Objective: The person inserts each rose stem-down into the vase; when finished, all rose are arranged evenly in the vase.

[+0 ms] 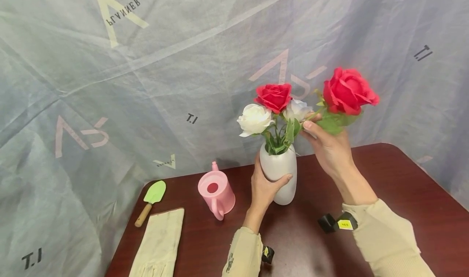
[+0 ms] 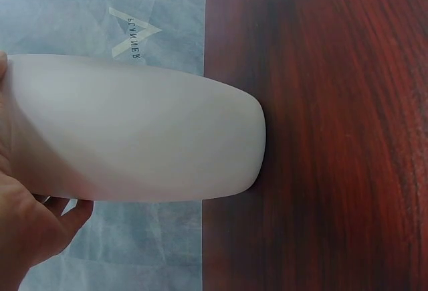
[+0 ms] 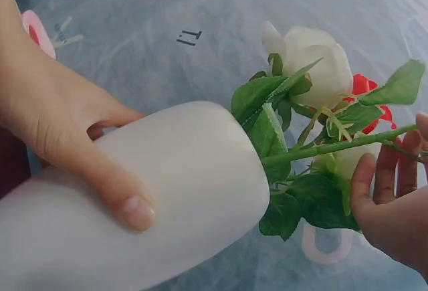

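A white vase point(image 1: 279, 163) stands on the table, and my left hand point(image 1: 264, 188) grips its side with the thumb across the front. In the left wrist view the vase point(image 2: 140, 130) reaches down to the wood. A red rose point(image 1: 274, 98), a white rose point(image 1: 254, 120) and a pale rose point(image 1: 296, 109) rise from it among green leaves. To the right, my right hand point(image 1: 331, 151) pinches the stem of another red rose point(image 1: 349, 92), whose bloom tilts outward. The right wrist view shows a green stem point(image 3: 328, 148) running from the right hand to the vase mouth; its lower end is hidden.
Left of the vase is a pink watering can point(image 1: 218, 191). Farther left lie a small green trowel point(image 1: 154, 192) with a wooden handle and pale cloth gloves point(image 1: 159, 236). A grey printed sheet point(image 1: 183, 65) hangs behind the dark red table point(image 1: 304, 244).
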{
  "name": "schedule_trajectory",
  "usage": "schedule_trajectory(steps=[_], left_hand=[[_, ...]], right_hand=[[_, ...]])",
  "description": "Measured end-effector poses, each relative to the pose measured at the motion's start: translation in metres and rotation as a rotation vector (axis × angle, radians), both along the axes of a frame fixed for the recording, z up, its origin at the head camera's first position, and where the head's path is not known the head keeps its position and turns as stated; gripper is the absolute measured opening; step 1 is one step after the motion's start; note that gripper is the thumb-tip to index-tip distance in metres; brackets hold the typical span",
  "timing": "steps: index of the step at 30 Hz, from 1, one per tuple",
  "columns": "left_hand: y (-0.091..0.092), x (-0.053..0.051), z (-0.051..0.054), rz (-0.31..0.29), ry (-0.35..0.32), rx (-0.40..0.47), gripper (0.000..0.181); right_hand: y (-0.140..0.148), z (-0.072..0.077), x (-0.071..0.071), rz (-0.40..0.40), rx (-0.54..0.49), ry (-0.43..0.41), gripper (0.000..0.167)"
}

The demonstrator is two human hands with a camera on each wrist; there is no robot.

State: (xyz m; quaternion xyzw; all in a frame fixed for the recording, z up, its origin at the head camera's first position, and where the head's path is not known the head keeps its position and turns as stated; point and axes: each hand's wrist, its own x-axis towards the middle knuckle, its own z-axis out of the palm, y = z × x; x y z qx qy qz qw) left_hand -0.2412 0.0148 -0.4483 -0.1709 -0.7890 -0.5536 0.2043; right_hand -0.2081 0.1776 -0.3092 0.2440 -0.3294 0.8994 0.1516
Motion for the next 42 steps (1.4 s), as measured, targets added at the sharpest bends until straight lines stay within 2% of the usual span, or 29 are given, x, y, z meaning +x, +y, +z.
schedule_trajectory(steps=[3,9,14,17,20,24,28,32,35,37,42], left_hand=[[0.000,0.001,-0.001,0.002,0.004,-0.004,0.101],[0.001,0.002,-0.001,0.000,0.012,-0.005,0.101],[0.002,0.003,0.000,-0.020,-0.007,0.009,0.101],[0.002,0.003,0.001,-0.018,-0.012,0.008,0.102],[0.003,0.002,0.002,-0.018,-0.006,0.004,0.103],[0.003,0.000,0.002,-0.018,0.002,0.004,0.102],[0.001,-0.001,0.000,-0.012,0.007,0.004,0.101],[0.000,0.000,-0.001,-0.016,0.003,0.002,0.101],[-0.001,-0.001,-0.002,-0.021,0.003,0.007,0.101],[-0.001,-0.001,-0.002,-0.028,0.004,0.012,0.101],[-0.001,-0.002,-0.003,-0.016,0.007,0.010,0.101]], right_hand=[[-0.002,0.000,0.001,-0.068,0.045,-0.001,0.018],[-0.007,-0.003,0.002,-0.287,0.170,-0.039,0.018],[-0.007,-0.006,0.000,-0.374,0.215,-0.040,0.015],[-0.008,-0.010,-0.001,-0.439,0.308,-0.047,0.014],[-0.011,-0.015,-0.001,-0.505,0.421,-0.090,0.014],[-0.015,-0.020,-0.002,-0.538,0.467,-0.157,0.014],[-0.018,-0.021,-0.006,-0.553,0.495,-0.136,0.014],[-0.025,-0.016,0.003,-0.645,0.682,-0.112,0.012],[-0.030,-0.013,0.009,-0.707,0.778,-0.158,0.014],[-0.031,-0.015,0.008,-0.723,0.785,-0.185,0.013],[-0.031,-0.015,0.004,-0.725,0.797,-0.185,0.009]])
